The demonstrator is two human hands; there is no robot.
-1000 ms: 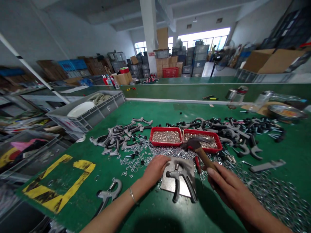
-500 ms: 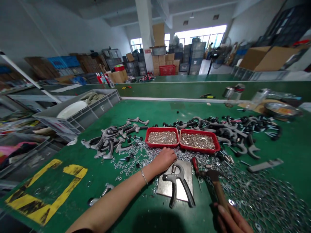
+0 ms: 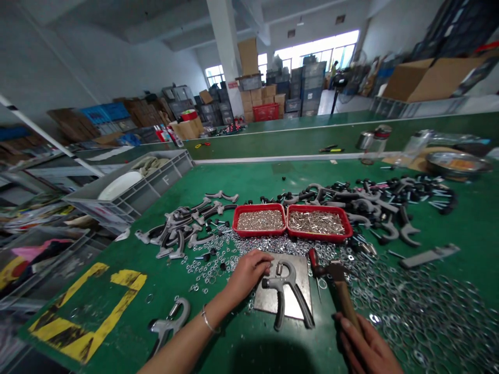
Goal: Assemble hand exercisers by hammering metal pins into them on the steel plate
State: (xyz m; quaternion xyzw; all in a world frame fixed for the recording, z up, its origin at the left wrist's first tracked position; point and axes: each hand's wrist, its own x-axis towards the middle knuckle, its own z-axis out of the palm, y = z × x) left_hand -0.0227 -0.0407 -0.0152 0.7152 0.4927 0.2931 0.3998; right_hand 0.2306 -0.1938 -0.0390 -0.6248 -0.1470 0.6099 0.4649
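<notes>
A grey hand-grip exerciser (image 3: 287, 293) lies on a small steel plate (image 3: 302, 265) in front of me on the green table. My left hand (image 3: 249, 271) rests at the plate's left edge, fingers curled beside the exerciser's head and over loose washers; what it pinches, if anything, is hidden. My right hand (image 3: 366, 348) is closed round the wooden handle of a hammer (image 3: 340, 288), whose head lies on the table just right of the plate. A red-handled screwdriver (image 3: 314, 259) lies next to the hammer head.
Two red trays (image 3: 292, 222) of small metal parts stand beyond the plate. Grey handle pieces (image 3: 183, 228) are piled left, black and grey parts (image 3: 374, 208) right. Washers and rings (image 3: 413, 306) cover the right side. One finished exerciser (image 3: 169, 324) lies near left. A grey crate (image 3: 136, 187) stands far left.
The hammer came down from above the red trays to the table right of the plate. My left hand reached up toward the washers, then drew back to the plate's edge.
</notes>
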